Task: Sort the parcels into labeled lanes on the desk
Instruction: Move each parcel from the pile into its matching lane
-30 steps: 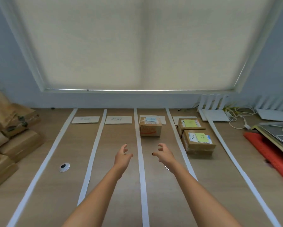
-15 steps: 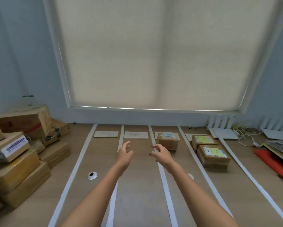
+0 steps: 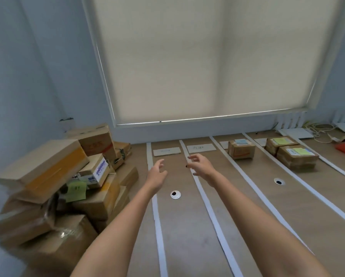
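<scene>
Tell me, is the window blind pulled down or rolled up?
Down. The blind covers nearly the whole window; only a thin bright line of light shows along its bottom edge.

Pale blue walls [image 3: 37,76], cream roller blind [image 3: 207,56] drawn over window, wooden desk [image 3: 187,236]

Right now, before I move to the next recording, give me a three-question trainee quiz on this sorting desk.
1. True or false: the left hand is holding a parcel.
2. How many parcels lie in the rightmost taped lane? A) none B) one C) two
3. Fill in: the green sticky note hangs on the unsorted parcel pile at the desk's ____ side.

Key:
1. False; both it and the right hand hover empty.
2. C: the far yellow-noted parcel and the near yellow-noted parcel.
3. Left.
</scene>
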Demonstrator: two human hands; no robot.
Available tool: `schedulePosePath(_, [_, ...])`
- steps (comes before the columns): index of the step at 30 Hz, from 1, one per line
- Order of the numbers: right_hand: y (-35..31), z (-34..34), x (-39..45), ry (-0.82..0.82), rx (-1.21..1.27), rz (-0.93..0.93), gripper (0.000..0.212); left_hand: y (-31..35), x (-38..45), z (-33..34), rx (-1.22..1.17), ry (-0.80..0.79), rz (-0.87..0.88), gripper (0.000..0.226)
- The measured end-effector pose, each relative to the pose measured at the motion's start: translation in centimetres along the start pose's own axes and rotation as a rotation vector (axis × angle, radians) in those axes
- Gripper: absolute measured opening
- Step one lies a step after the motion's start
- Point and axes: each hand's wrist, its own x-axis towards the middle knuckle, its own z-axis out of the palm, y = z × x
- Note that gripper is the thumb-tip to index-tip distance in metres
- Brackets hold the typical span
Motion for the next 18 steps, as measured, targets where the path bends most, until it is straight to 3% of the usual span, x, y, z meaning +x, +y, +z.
schedulePosePath(18, [-7.5, 17.9, -2.6, -0.301, -0.018, -0.066, 0.054, -6.5, -6.2, -16.4, 0.02, 0.201, -0.101, 0.048])
